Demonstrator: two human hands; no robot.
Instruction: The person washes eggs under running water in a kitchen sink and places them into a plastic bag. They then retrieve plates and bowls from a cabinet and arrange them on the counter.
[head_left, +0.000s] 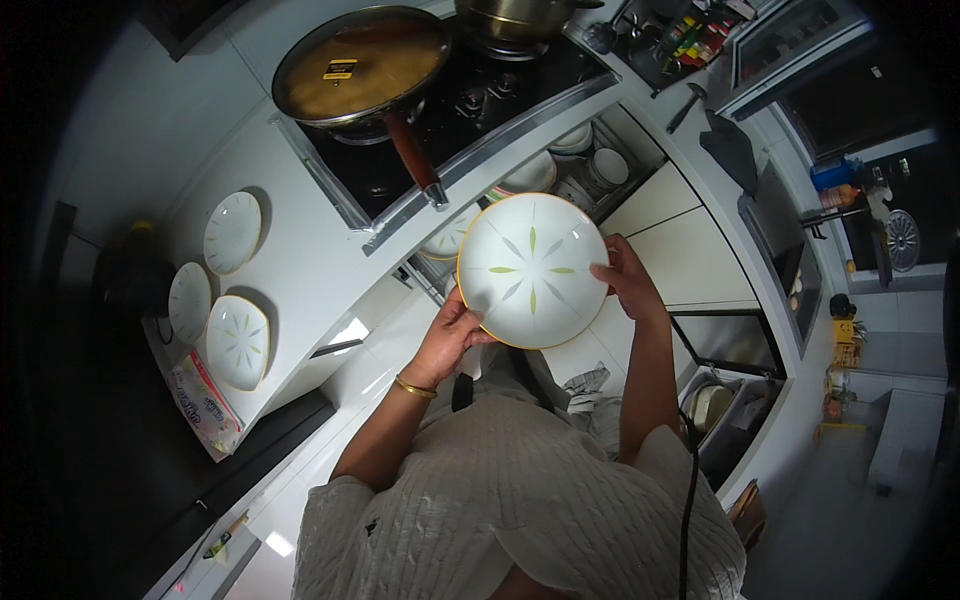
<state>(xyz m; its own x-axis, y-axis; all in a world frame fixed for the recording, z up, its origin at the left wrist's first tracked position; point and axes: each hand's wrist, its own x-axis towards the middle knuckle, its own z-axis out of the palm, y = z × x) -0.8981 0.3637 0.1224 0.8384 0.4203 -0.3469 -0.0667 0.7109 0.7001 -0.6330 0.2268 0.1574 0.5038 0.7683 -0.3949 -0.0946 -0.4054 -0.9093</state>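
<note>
A round white plate (533, 281) with a yellow rim and a green and grey petal pattern is held up in front of me. My left hand (452, 334) grips its lower left edge. At the right edge, my right hand (628, 281) has its thumb on the face and its fingers behind. Beneath the plate, a pulled-out drawer holds bowls (532, 176), cups (606, 168) and another patterned plate (448, 234), partly hidden.
Left on the white counter (315, 277) lie two round dishes (232, 232) (190, 302), a squarish plate (238, 341) and a printed plastic packet (204, 405). A lidded frying pan (360, 67) sits on the gas hob (480, 112), its handle (411, 154) jutting over the counter edge. A steel pot (514, 19) stands behind.
</note>
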